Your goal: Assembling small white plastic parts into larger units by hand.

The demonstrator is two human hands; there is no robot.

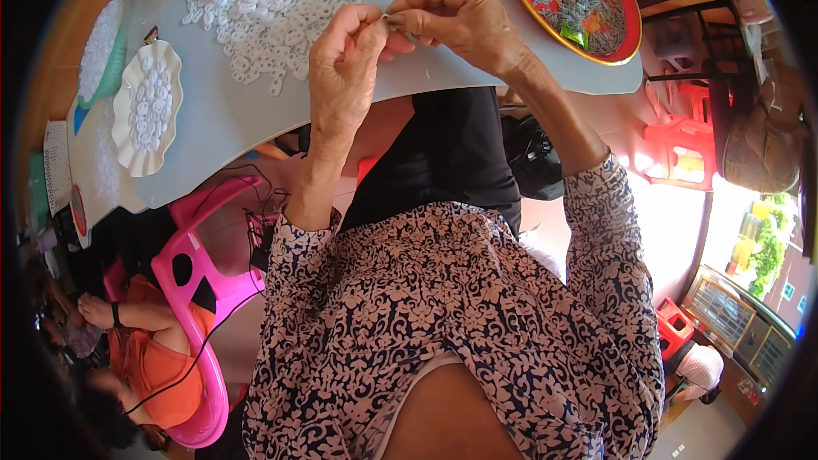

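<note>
My left hand (345,64) and my right hand (456,21) meet over the near edge of a pale grey table (221,119). Their fingertips pinch one small white plastic piece (388,20) between them, thumb and forefinger of each hand closed on it. Just beyond the hands lies a big heap of small white plastic rings (264,0). My patterned sleeves run down from both wrists.
A red round tray with a yellow rim (575,0) holding several small grey metal parts sits at the far right. A white scalloped dish (149,106) of white pieces stands at the left. A pink plastic chair (200,290) and a person in orange (145,358) are at lower left.
</note>
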